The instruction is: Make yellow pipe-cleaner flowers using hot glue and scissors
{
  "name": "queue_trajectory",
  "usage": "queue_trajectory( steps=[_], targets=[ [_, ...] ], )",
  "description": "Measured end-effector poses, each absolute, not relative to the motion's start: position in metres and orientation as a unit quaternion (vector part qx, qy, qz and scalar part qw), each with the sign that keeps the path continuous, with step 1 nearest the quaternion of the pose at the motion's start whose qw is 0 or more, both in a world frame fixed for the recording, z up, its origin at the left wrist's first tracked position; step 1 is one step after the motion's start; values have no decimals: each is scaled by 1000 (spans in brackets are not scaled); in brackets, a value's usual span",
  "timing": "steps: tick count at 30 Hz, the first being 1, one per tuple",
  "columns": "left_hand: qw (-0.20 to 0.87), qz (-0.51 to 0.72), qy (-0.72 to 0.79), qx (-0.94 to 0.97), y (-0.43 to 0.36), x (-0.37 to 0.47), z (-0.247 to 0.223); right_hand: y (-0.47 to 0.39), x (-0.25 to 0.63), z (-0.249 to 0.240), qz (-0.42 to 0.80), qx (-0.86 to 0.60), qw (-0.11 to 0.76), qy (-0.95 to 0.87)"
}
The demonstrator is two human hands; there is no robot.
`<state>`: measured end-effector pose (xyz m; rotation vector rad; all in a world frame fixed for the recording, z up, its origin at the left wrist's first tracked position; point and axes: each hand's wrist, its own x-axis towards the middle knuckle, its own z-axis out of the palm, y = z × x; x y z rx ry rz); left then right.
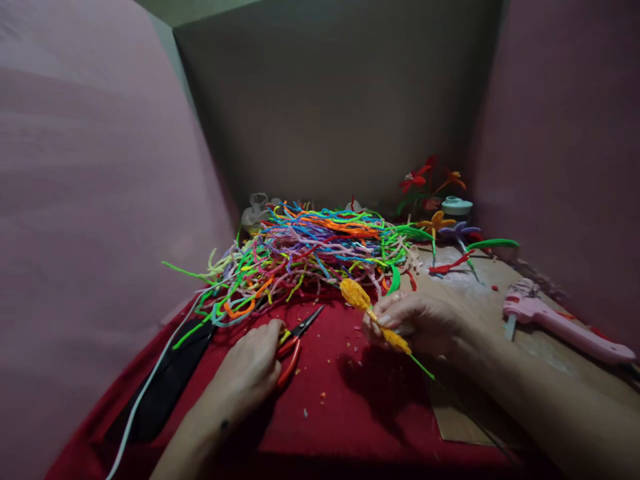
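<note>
My right hand (pixel 420 320) pinches a yellow pipe-cleaner flower (pixel 356 294) between thumb and fingers. Its rounded yellow head points up and left, more yellow fuzz shows below the fingers, and a thin green stem sticks out at lower right. My left hand (pixel 255 357) is closed at the handles of red-handled pliers (pixel 295 347), whose dark pointed jaws angle up and right over the red cloth (pixel 340 413). A small yellow bit shows beside its fingertips; the fingers themselves are partly hidden.
A big heap of coloured pipe cleaners (pixel 325 247) lies behind the hands. At right, a pink glue gun (pixel 560 320) rests on a brown board (pixel 460 420), with finished pipe-cleaner flowers (pixel 437 223) behind. A white cable (pixel 155 370) crosses a black object (pixel 167 387) at left.
</note>
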<state>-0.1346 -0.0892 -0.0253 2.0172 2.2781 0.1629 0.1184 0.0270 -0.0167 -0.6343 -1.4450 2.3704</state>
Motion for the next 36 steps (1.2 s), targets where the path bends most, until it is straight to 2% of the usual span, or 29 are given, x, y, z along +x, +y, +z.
queue_trajectory(
  steps=[6, 9, 13, 17, 24, 36],
  targets=[
    [30, 123, 768, 628, -112, -140, -34, 31, 119, -24, 826, -194, 130, -513],
    [-74, 190, 686, 698, -116, -135, -28, 30, 120, -27, 820, -189, 139, -522],
    [-173, 134, 647, 730, -118, -120, -8, 26, 120, -24, 806, -228, 158, -523],
    [-146, 97, 658, 733, -119, -106, 0, 22, 118, -16, 796, -277, 175, -509],
    [-89, 129, 681, 716, -110, -79, -20, 14, 113, -15, 788, -306, 234, -481],
    [-95, 180, 681, 703, -98, -59, -32, 4, 107, -8, 763, -329, 276, -483]
  ],
)
